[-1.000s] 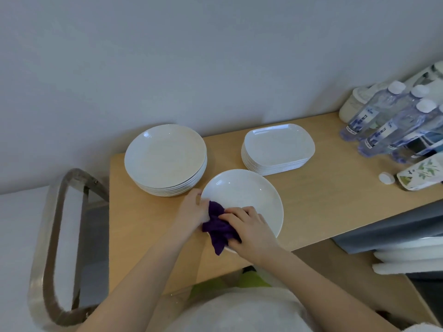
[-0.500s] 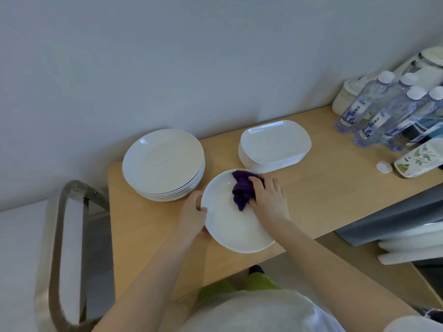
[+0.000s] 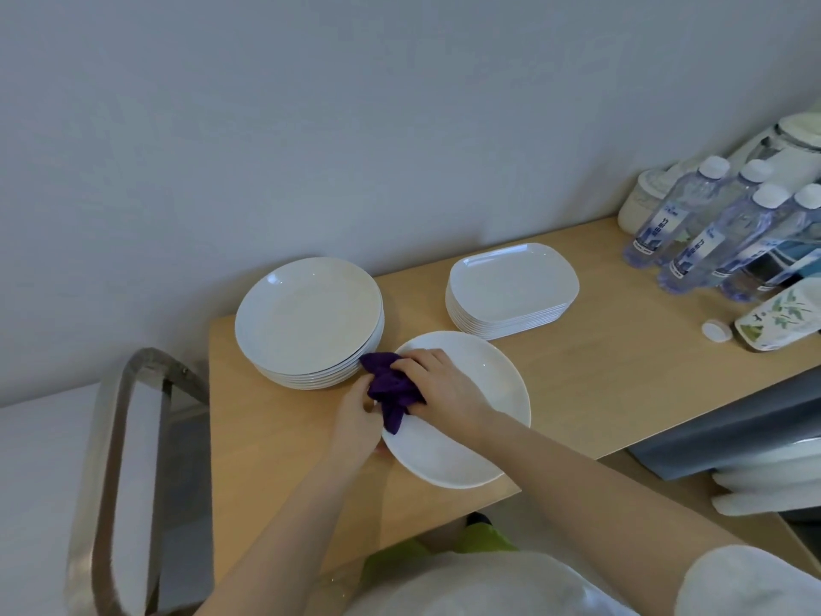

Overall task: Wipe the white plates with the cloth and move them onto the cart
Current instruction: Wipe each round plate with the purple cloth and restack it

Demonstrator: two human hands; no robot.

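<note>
A round white plate [image 3: 480, 420] lies near the front edge of the wooden table [image 3: 591, 393]. My right hand [image 3: 444, 386] grips a purple cloth [image 3: 388, 389] and presses it on the plate's left rim. My left hand [image 3: 355, 422] holds that rim from the left side. Behind, a stack of round white plates [image 3: 308, 320] stands at the table's left end. A stack of rectangular white plates [image 3: 511, 286] stands to its right. The metal handle of the cart [image 3: 111, 437] shows at the left.
Several water bottles [image 3: 693, 229], a white jar [image 3: 644, 202], a loose bottle cap [image 3: 716, 331] and a leaf-patterned packet [image 3: 777, 315] crowd the table's right end. The wall rises straight behind the table. White items lie on a lower shelf [image 3: 768, 477] at the right.
My right hand has swept the cloth from the plate's far edge round to its left rim, close to my left hand. The left hand keeps its hold.
</note>
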